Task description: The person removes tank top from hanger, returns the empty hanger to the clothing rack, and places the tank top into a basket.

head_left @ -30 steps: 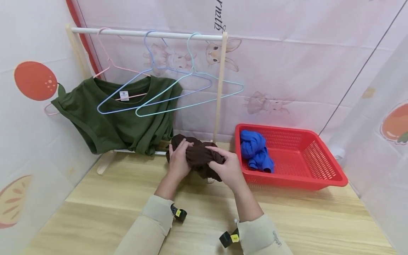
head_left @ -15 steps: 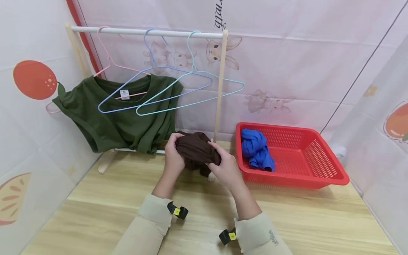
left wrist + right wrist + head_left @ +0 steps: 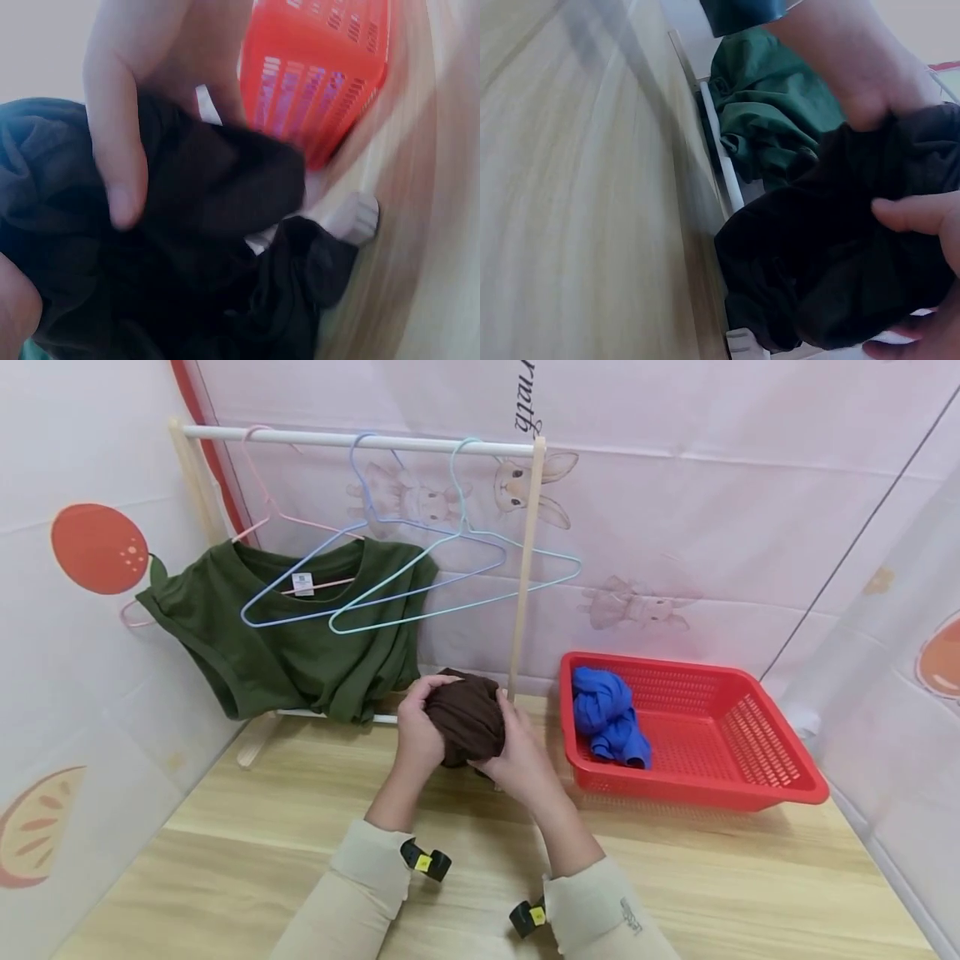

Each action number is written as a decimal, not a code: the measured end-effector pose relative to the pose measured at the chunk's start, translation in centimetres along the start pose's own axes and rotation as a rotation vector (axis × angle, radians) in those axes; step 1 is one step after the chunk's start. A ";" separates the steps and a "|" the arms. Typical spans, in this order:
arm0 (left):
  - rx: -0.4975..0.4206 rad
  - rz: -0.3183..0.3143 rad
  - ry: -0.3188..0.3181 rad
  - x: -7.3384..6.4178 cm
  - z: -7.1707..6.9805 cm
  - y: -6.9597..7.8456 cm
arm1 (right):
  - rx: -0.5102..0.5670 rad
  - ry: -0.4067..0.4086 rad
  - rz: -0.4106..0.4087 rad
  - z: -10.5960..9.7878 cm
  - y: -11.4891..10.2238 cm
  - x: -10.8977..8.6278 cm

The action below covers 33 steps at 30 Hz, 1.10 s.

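Note:
A bunched dark brown garment (image 3: 467, 717) is held between both hands over the table, in front of the drying rack's right foot. My left hand (image 3: 422, 731) grips its left side, fingers curled round the far edge. On the opposite side my right hand (image 3: 521, 758) grips it, with the thumb toward me. The left wrist view shows the cloth (image 3: 187, 187) nearly black, with loose folds hanging low. Close up in the right wrist view, the thumb of the right hand (image 3: 930, 225) presses on the gathered fabric (image 3: 840, 240).
Left of the hands stands a rack with a white rail (image 3: 315, 439). A dark green shirt (image 3: 300, 643) hangs there on a pink hanger (image 3: 258, 485), beside a bare blue hanger (image 3: 367, 497) and a bare mint hanger (image 3: 459, 502). A red basket (image 3: 697, 789) at right holds blue cloth (image 3: 603, 706).
The brown garment has been gathered into a more compact bundle. Both hands have come closer together around it, the right hand shifting left and lower. The view has shifted slightly.

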<state>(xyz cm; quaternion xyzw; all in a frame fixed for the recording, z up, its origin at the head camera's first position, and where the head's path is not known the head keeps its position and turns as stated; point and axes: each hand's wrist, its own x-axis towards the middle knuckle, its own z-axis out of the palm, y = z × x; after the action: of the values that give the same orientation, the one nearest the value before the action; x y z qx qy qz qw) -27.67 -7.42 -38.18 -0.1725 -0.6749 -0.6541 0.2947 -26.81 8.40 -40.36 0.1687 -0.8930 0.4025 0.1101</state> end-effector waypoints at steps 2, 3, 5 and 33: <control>-0.005 -0.014 -0.022 -0.1 0.3 0.0 | 0.058 -0.023 -0.084 0.2 0.3 0.6; -0.014 -0.022 -0.033 -0.1 0.3 -0.3 | 0.088 -0.032 -0.130 0.3 0.4 0.8; -0.033 -0.037 -0.053 -0.2 0.3 -0.3 | 0.147 -0.064 -0.207 0.5 0.6 1.4; -0.581 -0.197 -0.275 0.8 1.4 2.5 | 0.514 -0.176 -0.067 -0.9 2.0 2.7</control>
<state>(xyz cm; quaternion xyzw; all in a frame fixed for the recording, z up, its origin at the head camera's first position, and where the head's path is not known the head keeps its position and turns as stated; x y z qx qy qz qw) -26.96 -5.98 -35.75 -0.2701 -0.5070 -0.8151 0.0746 -30.08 9.76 -40.26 0.2550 -0.7617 0.5957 -0.0010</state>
